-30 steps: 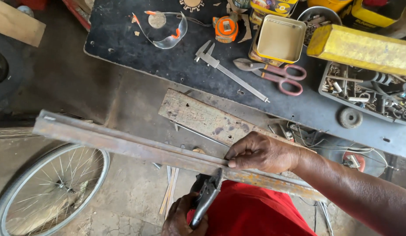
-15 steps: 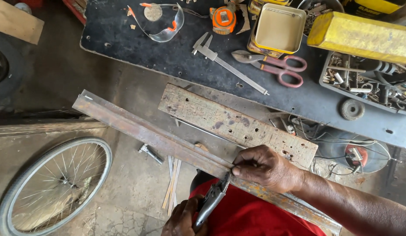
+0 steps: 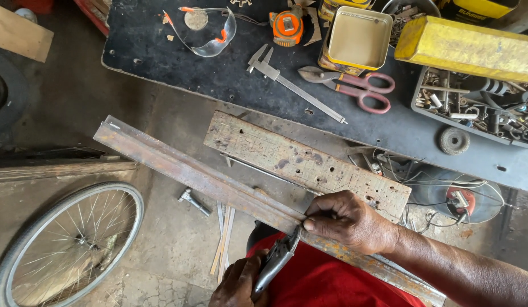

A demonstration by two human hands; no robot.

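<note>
A long rusty angle-iron bar point(image 3: 178, 170) runs diagonally from upper left to lower right across my lap. My right hand point(image 3: 346, 222) grips it near the middle, thumb pressed on its edge. My left hand point(image 3: 238, 284) is at the bottom of the view, closed on a dark-handled tool point(image 3: 278, 258) whose tip touches the bar right beside my right thumb. A worn wooden plank point(image 3: 309, 162) with holes lies just beyond the bar.
A black workbench point(image 3: 161, 57) holds safety glasses point(image 3: 210, 34), an orange tape measure point(image 3: 286, 25), a caliper point(image 3: 292, 85), red-handled snips point(image 3: 355, 88), a tin box point(image 3: 357, 37), a yellow box point(image 3: 468, 48) and a parts tray point(image 3: 480, 105). A bicycle wheel point(image 3: 65, 244) lies on the floor at left.
The bar has slid to the right and its left end swung inward. The view shifted, bringing my hands and the tool tip closer together on the bar.
</note>
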